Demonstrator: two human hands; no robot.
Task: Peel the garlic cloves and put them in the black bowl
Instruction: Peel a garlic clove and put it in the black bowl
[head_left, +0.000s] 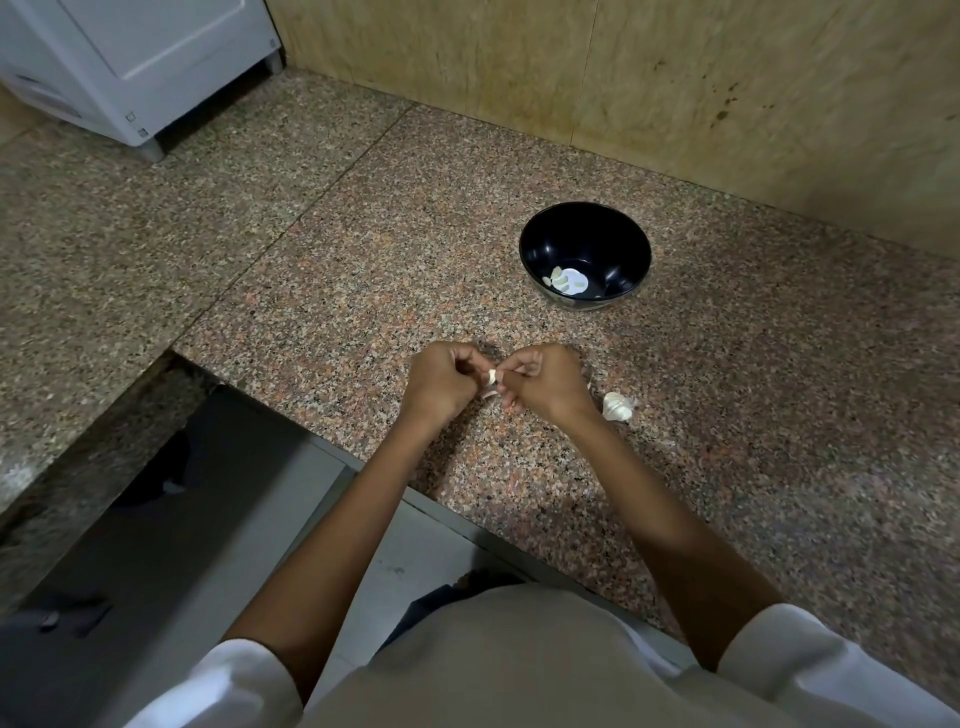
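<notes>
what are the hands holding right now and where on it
Both hands pinch one garlic clove between them: the left hand grips its left end, the right hand its right end, fingertips curled round it.

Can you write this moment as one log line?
step: peeling | left hand grip: pinches small white garlic clove | right hand grip: pinches same clove | round black bowl: peeled cloves inside

I see little of the clove (491, 378): fingers (470, 362) cover most of it. The pieces (563, 280) in the bowl (587, 228) are too small to count.
</notes>
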